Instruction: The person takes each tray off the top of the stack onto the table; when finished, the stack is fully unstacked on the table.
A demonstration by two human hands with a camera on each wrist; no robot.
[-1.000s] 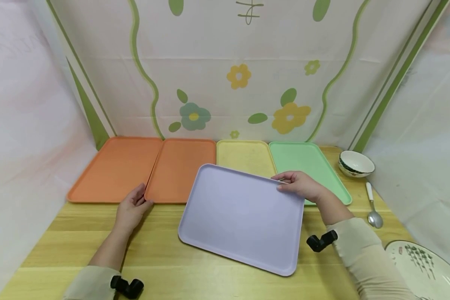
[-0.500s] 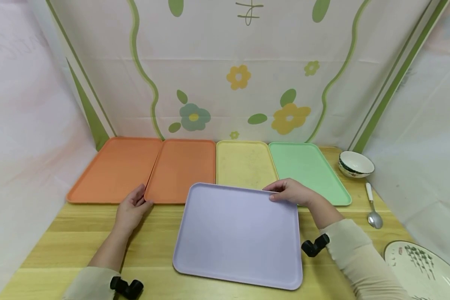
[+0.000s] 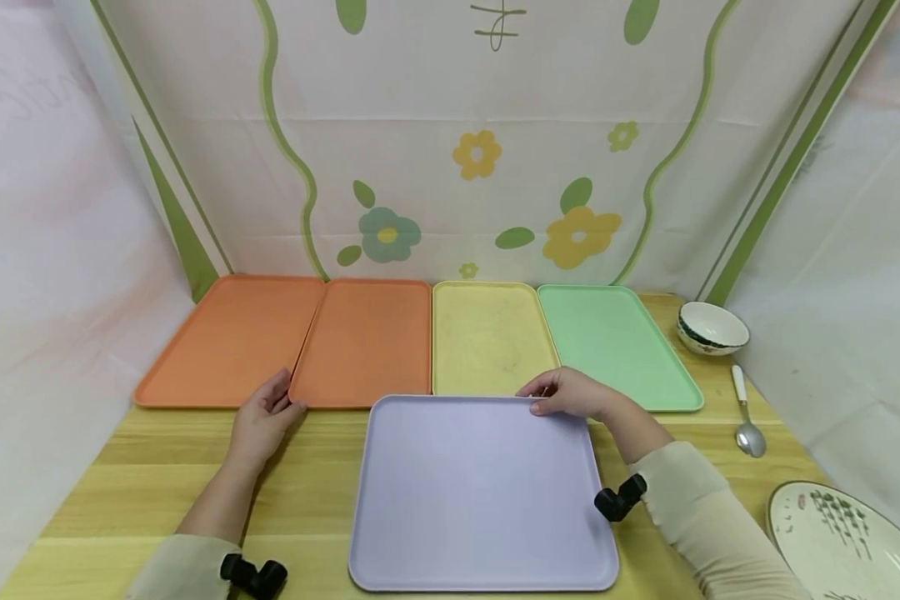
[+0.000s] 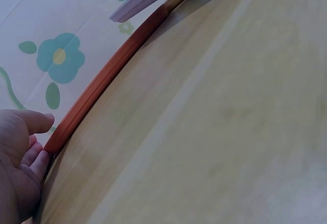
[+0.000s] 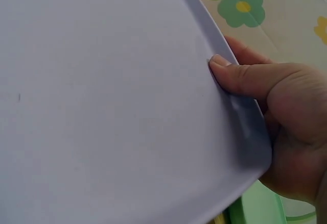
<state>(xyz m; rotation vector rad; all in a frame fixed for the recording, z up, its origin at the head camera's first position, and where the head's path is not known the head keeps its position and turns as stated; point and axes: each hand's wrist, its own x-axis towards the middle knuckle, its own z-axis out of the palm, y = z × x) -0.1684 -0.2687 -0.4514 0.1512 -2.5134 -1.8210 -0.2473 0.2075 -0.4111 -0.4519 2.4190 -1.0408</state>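
A lavender tray [image 3: 480, 500] is tilted up at the front of the table, its far edge raised. My right hand [image 3: 570, 393] grips that edge near its right corner; the thumb [image 5: 240, 76] lies on top and the fingers go behind, partly hidden. To the left, my left hand [image 3: 262, 421] holds the near-left corner of the right-hand orange tray [image 3: 367, 342]. In the left wrist view, its fingertips [image 4: 38, 160] touch that corner.
Another orange tray [image 3: 228, 342], a yellow tray [image 3: 495, 333] and a green tray [image 3: 615, 346] complete the back row. At the right are a bowl [image 3: 712, 327], a spoon [image 3: 750, 437] and a patterned plate [image 3: 810, 525]. Fabric walls enclose the wooden table [image 3: 120, 492].
My right hand has brought the lavender tray down and nearer, turning it from slanted to square with the table's front. The left hand has stayed at the orange tray's corner.
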